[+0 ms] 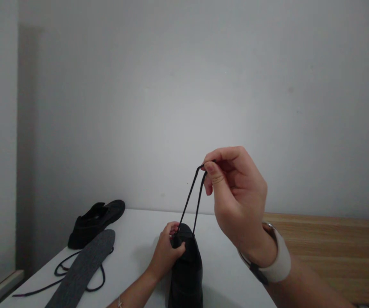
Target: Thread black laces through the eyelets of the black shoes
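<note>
A black shoe [187, 278] stands on the white table with its toe pointing away from me. Two strands of a black shoelace [190, 194] rise from its front eyelets. High above the shoe, my right hand [236, 192] pinches both strands between thumb and fingers, and they are stretched taut. My left hand [168, 248] grips the shoe's left side near the lacing, its thumb over the upper and its fingers on the outside.
At the left on the white table [139, 256] lie another black shoe [94, 220], a grey insole [83, 269] and a loose black lace [102, 278] partly under the insole. A wood-grain surface [325, 252] adjoins on the right. Behind rises a pale wall [184, 85].
</note>
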`<state>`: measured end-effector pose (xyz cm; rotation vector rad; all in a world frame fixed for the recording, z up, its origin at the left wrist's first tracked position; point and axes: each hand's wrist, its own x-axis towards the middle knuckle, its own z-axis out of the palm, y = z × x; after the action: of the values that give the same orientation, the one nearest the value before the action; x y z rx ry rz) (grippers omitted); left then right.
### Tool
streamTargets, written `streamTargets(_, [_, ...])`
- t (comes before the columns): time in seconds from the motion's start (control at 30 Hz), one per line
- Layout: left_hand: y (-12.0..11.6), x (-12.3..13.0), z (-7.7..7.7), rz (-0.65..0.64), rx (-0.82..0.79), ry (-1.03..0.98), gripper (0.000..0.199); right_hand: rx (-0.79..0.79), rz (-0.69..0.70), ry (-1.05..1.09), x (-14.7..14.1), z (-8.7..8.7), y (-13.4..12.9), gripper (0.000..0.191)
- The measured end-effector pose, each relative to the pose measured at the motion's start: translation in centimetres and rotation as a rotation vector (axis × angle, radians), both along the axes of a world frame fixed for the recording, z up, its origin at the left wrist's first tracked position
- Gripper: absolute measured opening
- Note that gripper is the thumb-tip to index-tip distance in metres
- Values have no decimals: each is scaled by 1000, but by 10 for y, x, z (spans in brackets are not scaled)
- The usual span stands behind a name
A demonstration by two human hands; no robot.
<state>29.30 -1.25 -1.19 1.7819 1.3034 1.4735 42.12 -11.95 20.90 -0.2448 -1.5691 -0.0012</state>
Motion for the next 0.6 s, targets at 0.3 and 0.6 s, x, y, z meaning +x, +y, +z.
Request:
streamTargets(0.3, [-36,-2,47,201,341,23,22,-83,11,-45,5,-2,5,2])
streamTargets(0.6, [-87,15,183,32,688,89,20,-200,84,-66,2,2,4,4])
